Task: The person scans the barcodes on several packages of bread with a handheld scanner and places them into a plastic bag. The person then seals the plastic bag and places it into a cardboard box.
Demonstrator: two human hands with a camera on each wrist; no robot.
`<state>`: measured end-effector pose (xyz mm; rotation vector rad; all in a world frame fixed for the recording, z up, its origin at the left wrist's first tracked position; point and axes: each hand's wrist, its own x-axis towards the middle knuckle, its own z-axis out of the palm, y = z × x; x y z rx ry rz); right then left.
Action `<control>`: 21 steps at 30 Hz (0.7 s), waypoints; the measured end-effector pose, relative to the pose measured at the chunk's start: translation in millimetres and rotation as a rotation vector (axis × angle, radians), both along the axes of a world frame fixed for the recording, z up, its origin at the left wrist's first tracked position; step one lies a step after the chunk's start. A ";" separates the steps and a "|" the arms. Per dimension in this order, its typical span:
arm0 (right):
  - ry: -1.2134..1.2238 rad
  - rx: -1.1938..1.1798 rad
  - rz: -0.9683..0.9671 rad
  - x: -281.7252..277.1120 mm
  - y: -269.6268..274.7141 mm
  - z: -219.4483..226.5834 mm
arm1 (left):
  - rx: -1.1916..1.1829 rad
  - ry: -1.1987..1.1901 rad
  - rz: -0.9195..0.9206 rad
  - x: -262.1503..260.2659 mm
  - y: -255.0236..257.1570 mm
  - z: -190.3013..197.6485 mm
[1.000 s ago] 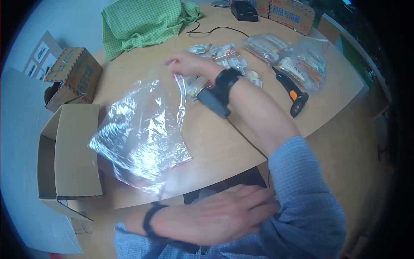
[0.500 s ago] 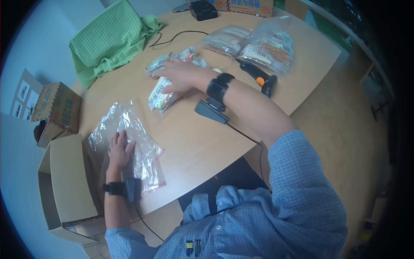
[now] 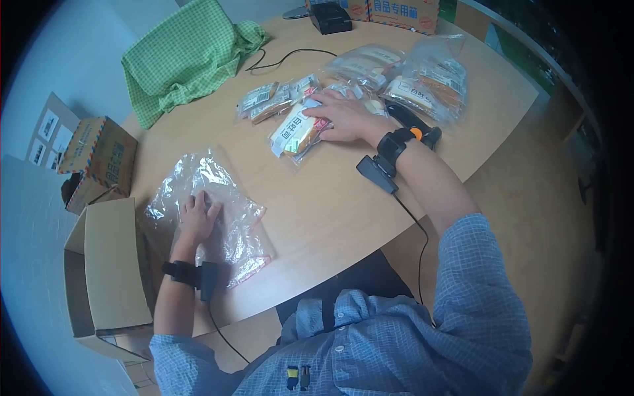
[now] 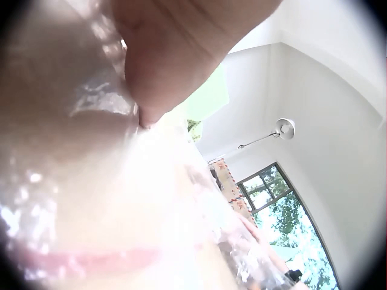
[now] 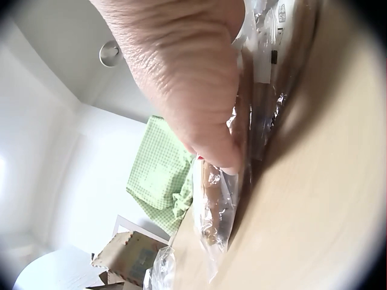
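A clear plastic bag [image 3: 234,228] with a pink edge lies flat at the table's near left. On it rests my left hand [image 3: 197,219], fingers straight and spread. Farther back, my right hand [image 3: 343,119] lies over a group of packaged breads, its fingers on the upper end of a white-labelled bread pack [image 3: 294,132]. In the right wrist view the thumb of my right hand [image 5: 187,78] touches the wrapper of a bread pack [image 5: 213,205]. Other small packs [image 3: 259,99] lie just behind. Whether the right fingers grip the pack cannot be told.
An open cardboard box [image 3: 117,261] stands at the left, a printed box [image 3: 109,155] behind it. A green checked cloth [image 3: 181,59] lies at the back. Two filled bags [image 3: 429,82] and a scanner [image 3: 429,135] are at the right, a black device [image 3: 330,18] farther back.
The plastic bag, in the air a second ago, now lies on the table under my left hand. My right hand has moved onto the bread packs, and the labelled pack has shifted slightly among them.
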<state>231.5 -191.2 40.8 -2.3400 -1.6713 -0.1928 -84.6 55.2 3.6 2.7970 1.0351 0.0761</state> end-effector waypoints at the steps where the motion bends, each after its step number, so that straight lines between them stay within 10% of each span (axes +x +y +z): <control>1: -0.022 -0.006 -0.014 -1.6 -0.6 1.0 | -0.052 0.031 -0.080 3.7 11.4 1.9; 4: -0.023 0.074 -0.021 -3.3 -10.1 10.4 | -0.424 0.076 -0.125 12.9 26.3 37.0; 8: 0.013 0.102 -0.052 0.6 -9.0 29.7 | -0.162 0.048 -0.267 54.5 7.7 74.2; 16: 0.052 0.362 -0.010 2.9 -36.1 36.1 | 0.124 -0.375 -0.283 75.5 -11.3 -14.9; 21: 0.344 1.063 -0.616 48.1 -130.7 29.0 | -0.080 -0.549 -0.248 57.5 4.2 -32.2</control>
